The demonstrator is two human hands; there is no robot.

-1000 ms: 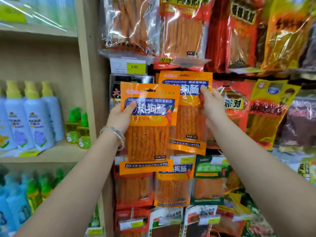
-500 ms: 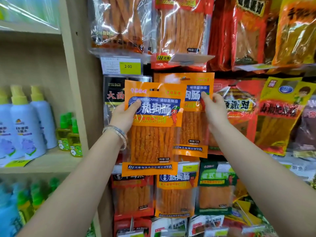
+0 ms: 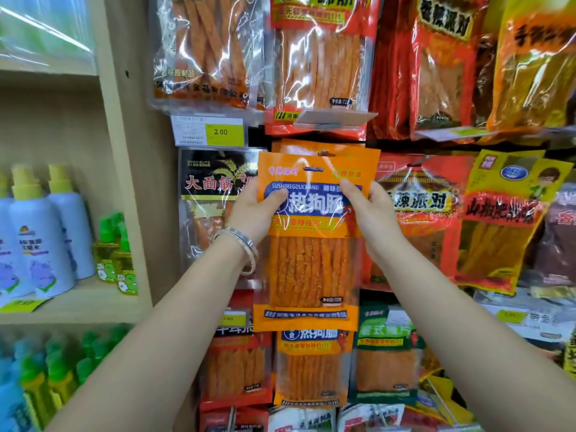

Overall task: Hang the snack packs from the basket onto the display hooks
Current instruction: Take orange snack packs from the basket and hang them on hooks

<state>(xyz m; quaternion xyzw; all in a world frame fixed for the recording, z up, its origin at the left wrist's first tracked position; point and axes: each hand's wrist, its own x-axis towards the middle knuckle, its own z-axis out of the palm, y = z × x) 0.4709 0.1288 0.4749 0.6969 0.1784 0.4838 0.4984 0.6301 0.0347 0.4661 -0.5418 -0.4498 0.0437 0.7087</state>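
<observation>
Held flat orange plastic snack pack (image 3: 308, 269) up at far display hook (image 3: 324, 152), left hand (image 3: 255, 210) and right hand (image 3: 369, 213) fingers clamped on its edges; next, likely, hole threaded over hook.

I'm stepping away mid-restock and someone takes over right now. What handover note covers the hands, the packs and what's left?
Left hand grips the orange snack pack by its header's left side; right hand grips the right side. The pack is held against matching hung packs, its top at the hook tip; whether it is threaded is unclear. Remaining: seat it, let go. Basket out of view.
</observation>
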